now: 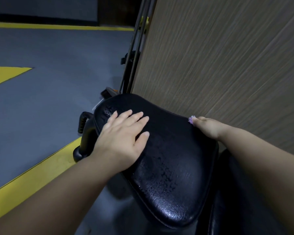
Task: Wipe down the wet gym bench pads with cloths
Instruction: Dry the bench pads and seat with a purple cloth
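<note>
Your left hand (124,138) lies flat, fingers straight, on the wet black bench pad (168,175), probably to steady it, while your right hand (209,127) at that pad's right edge grips a mostly hidden purple cloth (191,119), ready to wipe.

Nothing here can be read as text, a label, a brand or a number. A small pale tag (97,106) sits just beyond the far left edge of the black seat pad (168,167), but it is too small and blurred to make out. The only markings are plain yellow stripes (32,180) painted on the grey floor (49,56) left of the seat pad.
</note>
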`<state>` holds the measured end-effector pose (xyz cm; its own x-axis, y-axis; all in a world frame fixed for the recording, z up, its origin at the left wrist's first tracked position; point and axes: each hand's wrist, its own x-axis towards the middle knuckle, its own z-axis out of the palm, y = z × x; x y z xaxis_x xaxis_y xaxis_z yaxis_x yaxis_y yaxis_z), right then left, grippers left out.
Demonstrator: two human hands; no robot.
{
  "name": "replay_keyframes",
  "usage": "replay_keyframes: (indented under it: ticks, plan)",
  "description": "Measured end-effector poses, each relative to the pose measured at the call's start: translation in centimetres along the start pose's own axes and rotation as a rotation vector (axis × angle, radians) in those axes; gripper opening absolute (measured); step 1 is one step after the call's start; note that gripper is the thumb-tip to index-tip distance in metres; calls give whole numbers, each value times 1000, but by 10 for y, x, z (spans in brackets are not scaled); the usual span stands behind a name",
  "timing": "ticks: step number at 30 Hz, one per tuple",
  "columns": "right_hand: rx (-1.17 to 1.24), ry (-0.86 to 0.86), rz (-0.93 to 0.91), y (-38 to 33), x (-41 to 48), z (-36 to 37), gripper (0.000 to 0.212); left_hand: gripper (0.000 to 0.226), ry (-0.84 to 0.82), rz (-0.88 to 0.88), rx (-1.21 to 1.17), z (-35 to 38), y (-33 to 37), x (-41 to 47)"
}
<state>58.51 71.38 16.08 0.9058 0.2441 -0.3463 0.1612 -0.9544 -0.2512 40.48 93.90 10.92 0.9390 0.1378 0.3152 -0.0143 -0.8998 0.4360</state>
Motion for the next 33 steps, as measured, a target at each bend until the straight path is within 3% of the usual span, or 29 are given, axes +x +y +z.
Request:
replay_keyframes:
  ticks: [8, 14, 19, 23, 27, 33]
  plan:
    - [-170, -88, -72, -84, 24, 6, 53, 66, 47, 21, -25, 6, -4, -5]
    - [-128, -138, -147, -134, 47, 12, 44, 51, 146, 61, -63, 12, -7, -7]
    - [-72, -145, -160, -127, 51, 15, 52, 49, 183, 83, -65, 13, -8, -6]
    - [-161, -121, -148, -90, 41, 8, 58, 49, 186, 86, -89, 13, -10, -6]
    - [-168, -74, -123, -49, 29, 0, 52, 49, 184, 95, -107, 13, -11, -9]
    - [-251, -78, -122, -89, 34, 7, 52, 49, 172, 75, -83, 12, -10, -11]
